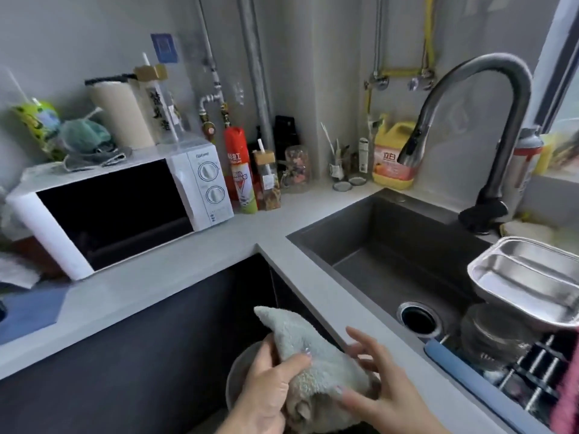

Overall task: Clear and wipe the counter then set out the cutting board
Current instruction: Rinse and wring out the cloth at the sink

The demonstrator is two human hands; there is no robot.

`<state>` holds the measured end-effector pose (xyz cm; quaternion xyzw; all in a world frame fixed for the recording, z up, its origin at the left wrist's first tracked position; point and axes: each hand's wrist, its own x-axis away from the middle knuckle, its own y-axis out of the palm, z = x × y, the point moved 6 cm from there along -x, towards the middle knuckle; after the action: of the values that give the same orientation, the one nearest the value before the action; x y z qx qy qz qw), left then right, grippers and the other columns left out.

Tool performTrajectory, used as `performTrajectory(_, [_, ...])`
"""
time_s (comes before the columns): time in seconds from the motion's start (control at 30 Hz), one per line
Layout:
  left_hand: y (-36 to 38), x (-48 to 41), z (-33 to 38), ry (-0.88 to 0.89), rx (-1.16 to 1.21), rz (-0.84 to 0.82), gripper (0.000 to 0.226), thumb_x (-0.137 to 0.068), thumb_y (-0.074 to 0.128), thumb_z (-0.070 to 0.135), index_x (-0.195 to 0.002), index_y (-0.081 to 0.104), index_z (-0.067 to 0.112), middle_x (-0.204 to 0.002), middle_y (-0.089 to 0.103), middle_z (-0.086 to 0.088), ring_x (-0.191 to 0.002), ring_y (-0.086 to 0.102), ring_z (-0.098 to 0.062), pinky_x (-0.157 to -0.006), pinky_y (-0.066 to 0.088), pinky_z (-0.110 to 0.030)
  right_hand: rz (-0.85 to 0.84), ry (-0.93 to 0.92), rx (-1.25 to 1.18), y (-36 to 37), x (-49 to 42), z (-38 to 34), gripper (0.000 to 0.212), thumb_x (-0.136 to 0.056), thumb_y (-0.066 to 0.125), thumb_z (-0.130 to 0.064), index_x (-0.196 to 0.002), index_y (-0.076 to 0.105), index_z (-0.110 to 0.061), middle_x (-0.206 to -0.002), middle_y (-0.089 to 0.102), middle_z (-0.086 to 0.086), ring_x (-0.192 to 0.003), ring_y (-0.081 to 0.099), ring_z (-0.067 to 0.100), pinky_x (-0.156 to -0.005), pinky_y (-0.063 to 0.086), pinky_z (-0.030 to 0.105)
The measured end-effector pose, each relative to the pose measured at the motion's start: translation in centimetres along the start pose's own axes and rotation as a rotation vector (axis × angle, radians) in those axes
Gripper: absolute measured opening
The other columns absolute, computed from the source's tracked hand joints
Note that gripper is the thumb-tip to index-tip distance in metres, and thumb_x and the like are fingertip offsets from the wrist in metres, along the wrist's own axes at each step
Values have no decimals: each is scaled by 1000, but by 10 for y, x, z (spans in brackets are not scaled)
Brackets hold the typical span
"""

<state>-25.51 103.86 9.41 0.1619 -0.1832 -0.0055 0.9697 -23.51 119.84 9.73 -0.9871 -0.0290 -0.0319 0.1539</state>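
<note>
A pale green cloth [308, 355] hangs bunched in front of the counter's edge, below its inner corner. My left hand [266, 389] grips it from the left, thumb pressed on top. My right hand [382, 383] touches its right side with fingers spread, thumb under a fold. The grey counter [175, 264] runs in an L shape from the left around to the sink. No cutting board is in view.
A white microwave [125, 208] stands on the left counter with clutter on top. Bottles and jars line the back wall, among them a red spray can [239, 170]. The dark sink [391, 255] holds a steel tray [529, 280] on a rack. The tap [488, 98] arches over it.
</note>
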Motion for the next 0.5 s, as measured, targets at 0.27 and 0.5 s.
performTrajectory(0.27, [1, -96, 82, 93, -43, -201, 68, -56, 73, -1, -110, 55, 37, -101, 73, -9, -90, 70, -28, -62, 58, -35, -185, 491, -695, 19, -128, -4, 46, -60, 78, -25, -102, 68, -9, -97, 74, 8, -93, 68, 26, -84, 51, 40])
performTrajectory(0.5, [-37, -198, 127, 191, -184, -78, 27, -76, 67, 12, -102, 63, 22, -95, 75, 0, -90, 69, -18, -76, 54, -35, 348, 1, -67, -11, -205, -51, 17, -73, 71, -20, -77, 55, -25, -67, 62, -11, -62, 55, 1, -60, 44, 23])
